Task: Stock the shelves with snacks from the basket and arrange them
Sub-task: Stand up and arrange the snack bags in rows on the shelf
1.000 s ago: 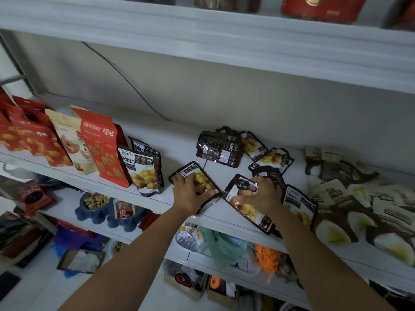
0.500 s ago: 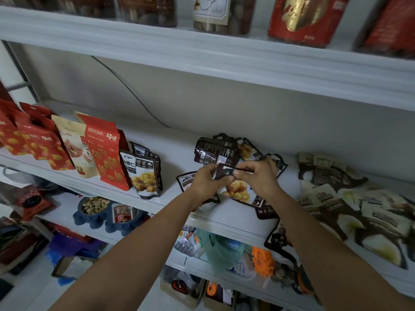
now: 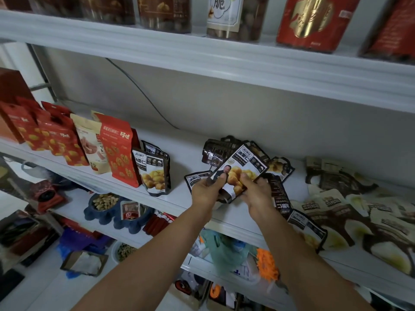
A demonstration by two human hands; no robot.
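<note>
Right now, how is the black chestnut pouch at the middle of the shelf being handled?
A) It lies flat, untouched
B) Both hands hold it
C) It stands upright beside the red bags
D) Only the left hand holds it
B: the left hand and the right hand each pinch the lower end of the pouch, which is tilted above the loose pile.

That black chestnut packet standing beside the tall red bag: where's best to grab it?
Pinch the black chestnut packet by its flat top edge, from above: it stands upright, the tall red bag crowds one side, another packet stands behind.
</note>
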